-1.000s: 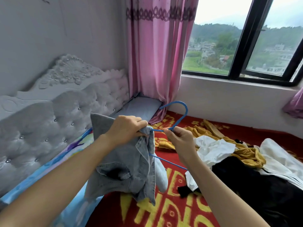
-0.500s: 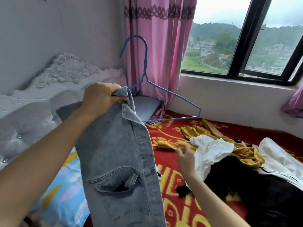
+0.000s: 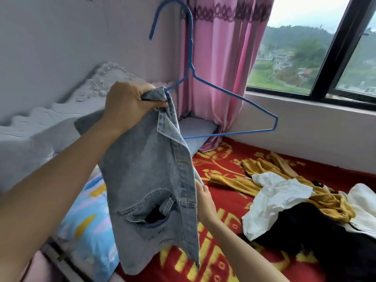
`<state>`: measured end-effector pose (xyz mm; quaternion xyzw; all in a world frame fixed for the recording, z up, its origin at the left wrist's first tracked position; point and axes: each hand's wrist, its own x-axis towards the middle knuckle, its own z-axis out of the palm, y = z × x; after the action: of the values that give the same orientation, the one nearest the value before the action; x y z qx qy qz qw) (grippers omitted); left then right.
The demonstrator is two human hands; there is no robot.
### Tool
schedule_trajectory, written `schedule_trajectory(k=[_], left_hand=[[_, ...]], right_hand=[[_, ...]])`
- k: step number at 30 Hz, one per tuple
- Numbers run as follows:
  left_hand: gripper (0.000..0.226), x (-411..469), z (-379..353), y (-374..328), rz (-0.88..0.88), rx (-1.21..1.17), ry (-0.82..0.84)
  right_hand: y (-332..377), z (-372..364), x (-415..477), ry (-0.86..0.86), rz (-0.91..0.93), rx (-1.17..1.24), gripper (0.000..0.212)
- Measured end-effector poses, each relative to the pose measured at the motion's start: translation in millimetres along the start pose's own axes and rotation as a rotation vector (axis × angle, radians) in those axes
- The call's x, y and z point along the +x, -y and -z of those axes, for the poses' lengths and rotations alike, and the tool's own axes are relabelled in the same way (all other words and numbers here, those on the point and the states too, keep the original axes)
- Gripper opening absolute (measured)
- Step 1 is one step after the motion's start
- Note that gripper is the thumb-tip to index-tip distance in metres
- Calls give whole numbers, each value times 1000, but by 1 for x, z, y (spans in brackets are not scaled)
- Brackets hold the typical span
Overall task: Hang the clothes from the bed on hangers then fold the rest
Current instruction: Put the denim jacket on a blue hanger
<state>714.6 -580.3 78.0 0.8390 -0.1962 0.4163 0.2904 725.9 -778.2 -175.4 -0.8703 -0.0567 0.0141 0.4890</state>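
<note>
Nearest me, my right hand sits at the lower front edge of the denim garment. My thumb lies on the cloth, but the other fingers are hidden behind it, so I cannot tell whether they grip it.

The denim hangs in the air over the blue patterned pillow and the red blanket. Its torn pocket faces me.

Higher up, my left hand is clenched round the bunched top of the denim. It looks to have one shoulder of the blue wire hanger caught in the same grip. The hanger stands upright above my fist, with its hook at the top and its other shoulder bare.

Further right on the blanket lies a pile: a white garment over a mustard garment, with a black garment beside them.

Beyond are the grey headboard, the pink curtain and the window.
</note>
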Motion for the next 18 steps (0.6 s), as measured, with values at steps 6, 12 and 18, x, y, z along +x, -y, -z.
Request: schedule_trajectory(k=[6,12,18], left_hand=[[26,3,26,20,75,-52,-80],[26,-10,43,50,170,-68,-58],[37,-15,62,61,200,-173,-53]], right_hand=[[8,10,25,-331,-29,45,18],[26,88,41,-354,-3,246,15],[66,193,28,6,15,551,38]])
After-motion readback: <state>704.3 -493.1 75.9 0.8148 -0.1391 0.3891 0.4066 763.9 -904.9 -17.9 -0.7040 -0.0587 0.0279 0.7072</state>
